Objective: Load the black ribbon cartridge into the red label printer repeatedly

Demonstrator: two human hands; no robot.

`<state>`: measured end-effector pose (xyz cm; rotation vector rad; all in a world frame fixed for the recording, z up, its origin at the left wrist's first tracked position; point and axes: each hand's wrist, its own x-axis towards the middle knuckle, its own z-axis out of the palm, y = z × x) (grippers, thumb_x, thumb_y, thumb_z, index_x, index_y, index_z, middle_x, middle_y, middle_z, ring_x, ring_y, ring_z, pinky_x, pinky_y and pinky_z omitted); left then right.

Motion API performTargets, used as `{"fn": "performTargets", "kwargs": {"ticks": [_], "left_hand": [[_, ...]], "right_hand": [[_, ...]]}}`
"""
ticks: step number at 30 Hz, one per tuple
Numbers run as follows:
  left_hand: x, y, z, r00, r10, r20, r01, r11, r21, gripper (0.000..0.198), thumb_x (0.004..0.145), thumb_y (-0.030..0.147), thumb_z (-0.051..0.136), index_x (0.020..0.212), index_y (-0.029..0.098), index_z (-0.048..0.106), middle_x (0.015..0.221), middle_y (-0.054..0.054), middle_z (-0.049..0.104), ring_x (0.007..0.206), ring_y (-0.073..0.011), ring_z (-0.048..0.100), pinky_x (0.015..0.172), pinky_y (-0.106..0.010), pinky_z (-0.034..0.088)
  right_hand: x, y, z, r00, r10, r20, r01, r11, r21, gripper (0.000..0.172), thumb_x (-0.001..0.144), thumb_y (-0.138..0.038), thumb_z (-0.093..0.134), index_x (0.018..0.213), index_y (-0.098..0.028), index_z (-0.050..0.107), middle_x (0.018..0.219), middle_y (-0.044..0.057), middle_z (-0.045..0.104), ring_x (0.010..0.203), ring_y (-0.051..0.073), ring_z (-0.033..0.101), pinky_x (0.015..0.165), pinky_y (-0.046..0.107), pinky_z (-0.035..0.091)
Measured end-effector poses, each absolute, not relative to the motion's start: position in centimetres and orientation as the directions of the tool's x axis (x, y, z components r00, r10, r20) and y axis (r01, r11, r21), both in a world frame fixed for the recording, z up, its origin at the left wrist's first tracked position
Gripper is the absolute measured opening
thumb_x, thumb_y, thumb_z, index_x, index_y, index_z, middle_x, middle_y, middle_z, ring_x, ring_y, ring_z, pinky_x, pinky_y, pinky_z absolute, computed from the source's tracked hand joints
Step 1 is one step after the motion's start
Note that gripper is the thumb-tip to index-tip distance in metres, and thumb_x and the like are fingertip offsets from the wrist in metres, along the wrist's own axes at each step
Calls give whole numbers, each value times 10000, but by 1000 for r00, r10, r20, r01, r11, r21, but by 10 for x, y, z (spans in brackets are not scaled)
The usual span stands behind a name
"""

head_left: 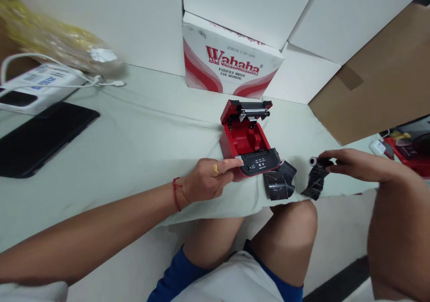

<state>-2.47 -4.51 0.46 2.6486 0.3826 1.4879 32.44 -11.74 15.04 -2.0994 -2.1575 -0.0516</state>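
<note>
A: Where is the printer sitting?

B: The red portable printer [244, 134] is sitting near the middle of a pale green cloth [134, 154]. Its lid is standing open toward the far side, showing a metal roller, and its black button panel [258, 163] is facing the near side.

A: What's the left hand doing?

B: The left hand [204, 180] is lying against the printer's near-left corner, with its fingers narrowed and reaching onto the panel's edge. It's touching the printer, but I can't tell whether it's actually gripping it. A gold ring and a red thread are showing on that hand and wrist.

A: And the right hand?

B: The right hand [364, 165] is pinching a black film roll [316, 179] just right of the printer. The roll's white core [312, 161] is poking out at the far end, and the film is trailing down onto the cloth. A loose black film strip [279, 181] is lying between the printer and that roll.

A: What's around them?

B: A white Wahaha water carton [231, 56] is standing just beyond the printer. A black phone [42, 138] is lying well off to the left, and a brown cardboard sheet [356, 74] is leaning at the far right.
</note>
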Motion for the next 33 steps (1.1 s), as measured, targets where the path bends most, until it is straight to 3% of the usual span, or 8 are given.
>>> {"fn": "performTargets", "kwargs": {"ticks": [7,12,15,18,21,26,30,33], "left_hand": [[-25,-45,7,481,223,848,165,-973,161,229,855,26,472,727,179,584,1211,-78,779,677,-97,704,620,-229,586],[-22,-44,11,392,171,904,218,-972,89,169,916,79,512,865,185,633,1061,-46,806,673,-94,694,623,-218,568],[-22,-42,11,379,168,910,249,-966,75,198,896,50,471,833,182,604,1097,-58,794,696,-101,700,627,-226,562],[-23,-40,10,368,180,912,268,-960,81,210,871,27,447,842,177,591,1077,-78,783,726,-118,703,635,-237,561],[-23,-39,8,369,185,911,261,-961,90,216,866,16,432,848,177,575,1053,-86,769,746,-124,695,635,-240,554],[-22,-39,7,398,209,893,282,-954,98,216,886,31,414,857,181,567,1041,-76,755,748,-125,669,631,-252,535],[-22,-40,8,431,206,879,257,-961,99,212,864,16,418,816,176,550,1020,-79,749,723,-130,644,612,-267,511],[-22,-41,6,439,211,873,269,-958,96,219,864,22,410,799,181,545,1052,-79,745,735,-132,635,647,-273,520]], "right_hand": [[323,-78,119,6,1000,23,998,-5,-59,316,942,-379,557,1143,-231,750,1054,102,771,889,248,704,819,374,529],[290,-54,87,-154,982,-112,986,144,-87,320,903,-272,583,1183,-229,731,1212,99,737,922,222,709,802,320,519],[275,-55,78,-224,958,-179,973,210,-93,276,860,-201,593,1097,-214,732,1152,95,747,883,218,711,738,294,512],[287,-66,99,-311,912,-269,950,286,-128,231,900,-214,574,1069,-224,731,1082,79,757,864,220,721,725,299,540],[308,-81,147,-477,801,-361,876,400,-269,254,965,-329,594,1183,-294,720,1132,53,758,925,225,737,758,308,591],[281,-82,192,-460,882,-99,876,433,-212,314,977,-404,612,1267,-298,668,1200,60,735,942,234,726,779,333,585],[223,-55,155,-368,927,68,918,374,-133,309,964,-287,575,1255,-226,663,1208,84,713,919,236,713,799,361,563],[196,-36,127,-352,935,52,933,354,-55,379,932,-200,565,1300,-196,659,1268,103,698,1049,290,702,868,398,547]]}}
